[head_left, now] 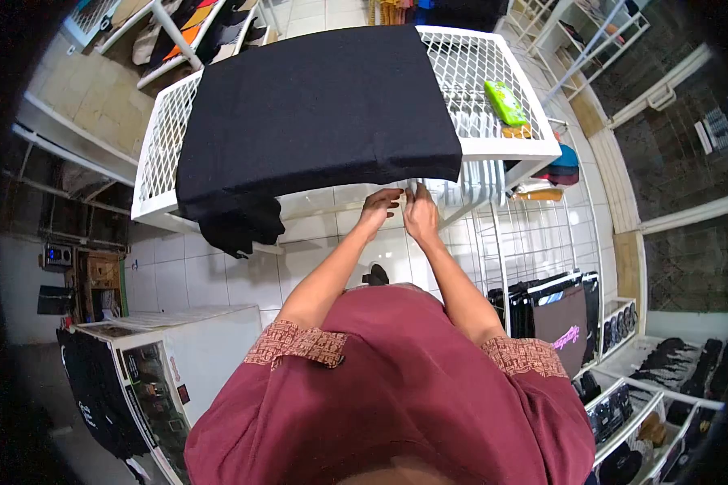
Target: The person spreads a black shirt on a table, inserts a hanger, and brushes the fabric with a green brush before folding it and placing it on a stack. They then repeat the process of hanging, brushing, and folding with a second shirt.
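A black cloth garment [315, 105] lies spread over a white mesh-topped table [481, 61], its near edge draping over the front. A bunched part of the garment hangs down at the table's left corner. Just below the draped edge, my left hand [379, 210] has its fingers bent but apart, pointing toward the other hand. Close beside it, my right hand [421, 212] has its fingers curled together near the garment's hem. Whatever lies between those fingertips is too small to make out.
A green packet [505, 103] rests on the table's right side. Clear plastic packs [484, 182] sit beneath the mesh. At right, dark garments [558, 311] hang by a wire rack. A white cabinet [210, 347] stands at lower left; shelves [178, 40] are at upper left.
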Demonstrator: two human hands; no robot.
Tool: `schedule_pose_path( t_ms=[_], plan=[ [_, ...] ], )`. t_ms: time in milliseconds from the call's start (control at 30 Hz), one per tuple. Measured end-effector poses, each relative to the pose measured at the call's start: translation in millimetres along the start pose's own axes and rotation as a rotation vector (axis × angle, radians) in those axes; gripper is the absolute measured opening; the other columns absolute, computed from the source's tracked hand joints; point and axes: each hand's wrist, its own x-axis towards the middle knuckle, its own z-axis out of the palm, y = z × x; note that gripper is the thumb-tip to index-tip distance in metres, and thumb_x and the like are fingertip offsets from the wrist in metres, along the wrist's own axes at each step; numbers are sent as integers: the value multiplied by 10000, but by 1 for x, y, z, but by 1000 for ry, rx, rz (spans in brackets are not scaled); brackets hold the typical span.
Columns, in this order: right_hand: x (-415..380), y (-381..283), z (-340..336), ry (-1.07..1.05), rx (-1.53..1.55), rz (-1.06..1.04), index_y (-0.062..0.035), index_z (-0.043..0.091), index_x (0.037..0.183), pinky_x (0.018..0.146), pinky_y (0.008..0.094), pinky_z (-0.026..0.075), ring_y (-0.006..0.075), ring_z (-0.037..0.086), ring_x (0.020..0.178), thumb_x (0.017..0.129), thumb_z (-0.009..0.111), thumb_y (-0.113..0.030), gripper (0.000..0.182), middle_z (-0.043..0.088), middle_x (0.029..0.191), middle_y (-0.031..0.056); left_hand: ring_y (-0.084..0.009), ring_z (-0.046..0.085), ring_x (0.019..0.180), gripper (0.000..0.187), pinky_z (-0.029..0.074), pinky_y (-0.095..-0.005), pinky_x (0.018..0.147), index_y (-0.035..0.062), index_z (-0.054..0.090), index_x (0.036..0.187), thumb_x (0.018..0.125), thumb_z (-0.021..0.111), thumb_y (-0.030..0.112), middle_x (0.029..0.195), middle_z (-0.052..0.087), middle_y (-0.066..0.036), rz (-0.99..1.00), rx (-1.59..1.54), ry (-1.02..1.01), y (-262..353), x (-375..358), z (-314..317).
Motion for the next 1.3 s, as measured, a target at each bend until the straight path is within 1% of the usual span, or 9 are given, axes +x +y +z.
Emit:
schedule_pose_path(
  t_ms=[200, 367, 500, 567, 667, 833, 967, 1233, 1300],
  plan=[
    [-20, 9, -9, -43, -25, -143, 60, 602, 1202, 807, 565, 512, 518, 643, 958, 1035, 549, -269, 372, 675, 1002, 334, -248, 667, 1062, 393, 531, -390, 926, 104, 558, 1404, 1013, 549, 142, 1270, 661, -119, 184, 251, 268, -24, -4, -28],
    [-49, 9, -44, -281, -84, 0, -23, 761, 979, 702, 533, 495, 465, 667, 782, 951, 685, -472, 456, 691, 774, 250, -404, 516, 1277, 838, 418, -470, 1102, 68, 306, 1570, 881, 743, 259, 1411, 508, -281, 472, 832, 724, -36, -43, -68],
    [-60, 15, -61, -437, 54, -47, -48, 798, 897, 640, 505, 492, 439, 646, 648, 863, 747, -581, 537, 656, 651, 217, -417, 436, 1361, 721, 348, -518, 1134, 24, 476, 1468, 870, 749, 319, 1419, 505, -295, 388, 1190, 647, -50, -83, -112],
    [-60, 15, -54, -591, -15, 19, -55, 811, 891, 622, 470, 497, 401, 652, 624, 809, 777, -628, 580, 650, 630, 205, -445, 565, 1239, 528, 438, -544, 1021, 18, 599, 1305, 888, 726, 315, 1258, 640, -283, 231, 1144, 432, -37, -111, -134],
    [-65, -20, -40, -497, -115, -251, -88, 790, 1020, 669, 445, 527, 349, 692, 727, 869, 768, -477, 417, 703, 791, 165, -504, 670, 887, 426, 516, -585, 765, 22, 599, 1239, 907, 704, 268, 925, 704, -289, 253, 959, 418, -40, -151, -148],
    [-81, -79, 7, -251, -25, -797, -153, 678, 1297, 722, 422, 543, 309, 672, 875, 884, 746, -195, 421, 677, 931, 93, -488, 678, 904, 435, 519, -572, 781, 24, 592, 1246, 915, 703, 284, 937, 709, -281, 195, 1001, 494, -11, -187, -143],
    [-82, -99, 12, -125, 9, -836, -166, 676, 1343, 650, 389, 530, 275, 661, 751, 837, 779, -136, 517, 667, 930, 72, -461, 676, 944, 410, 522, -531, 788, 13, 589, 1221, 935, 680, 293, 986, 701, -262, 393, 946, 416, 33, -208, -132],
    [-68, -108, -32, 41, -107, -815, -172, 684, 1341, 612, 349, 515, 205, 621, 702, 808, 808, -95, 552, 625, 914, 47, -319, 601, 1125, 368, 466, -477, 967, 95, 683, 1120, 797, 842, 168, 1197, 641, -104, 1214, 1221, 835, 101, -193, -169],
    [-66, -108, -37, 69, -108, -821, -172, 677, 1351, 616, 344, 511, 203, 622, 734, 803, 813, -98, 570, 612, 903, 48, -306, 557, 1237, 455, 435, -497, 1043, 129, 689, 1176, 761, 873, 155, 1291, 606, -73, 1192, 1345, 866, 122, -191, -177]
  ],
)
